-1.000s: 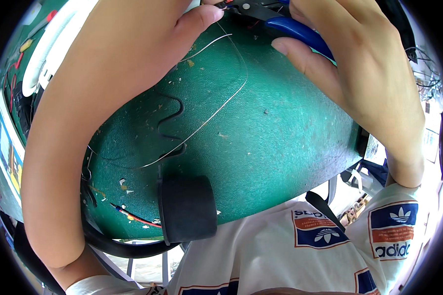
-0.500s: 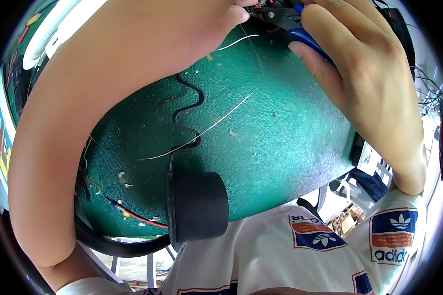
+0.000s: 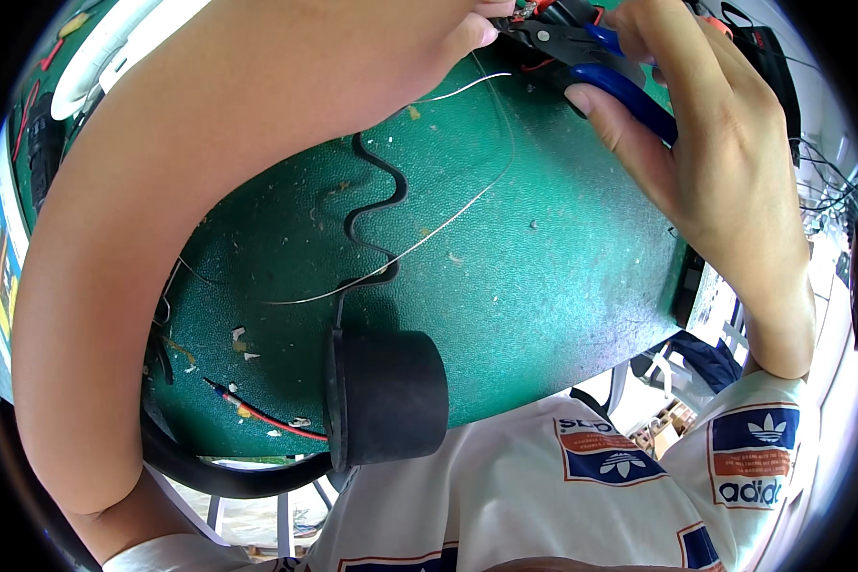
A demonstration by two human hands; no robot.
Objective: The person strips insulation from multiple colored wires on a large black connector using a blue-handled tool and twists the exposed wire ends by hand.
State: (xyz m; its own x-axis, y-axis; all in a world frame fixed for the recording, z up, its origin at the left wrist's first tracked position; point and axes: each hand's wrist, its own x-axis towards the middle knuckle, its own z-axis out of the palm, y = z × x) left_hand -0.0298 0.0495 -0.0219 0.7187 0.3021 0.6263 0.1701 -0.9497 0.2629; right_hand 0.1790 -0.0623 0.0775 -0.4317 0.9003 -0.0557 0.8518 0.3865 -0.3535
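My right hand (image 3: 710, 133) holds diagonal cutters with blue handles (image 3: 634, 95) at the upper right. The cutters' dark jaws point left, toward my left fingertips. My left hand (image 3: 458, 38) is at the top edge, thumb and fingers pinched together by the jaws. What they pinch is mostly hidden and cut off by the frame. Right beside them appear a small silvery and red part (image 3: 524, 11) and a black piece. From under this spot a thin silvery wire (image 3: 439, 227) curves down across the green mat, and a short white wire (image 3: 467, 88) sticks out near my left wrist.
A black cylinder (image 3: 391, 396) with a wavy black strip (image 3: 400, 186) stands at the near edge of the green mat (image 3: 562, 286). Left of it lie a red lead (image 3: 276, 421) and small scraps. A black case (image 3: 772, 67) is at the upper right, with tangled cables beyond.
The cutters' handles are spread wider, and my right fingers have loosened and shifted on them. More of the red and black parts shows behind the jaws. My left hand stays nearly in place.
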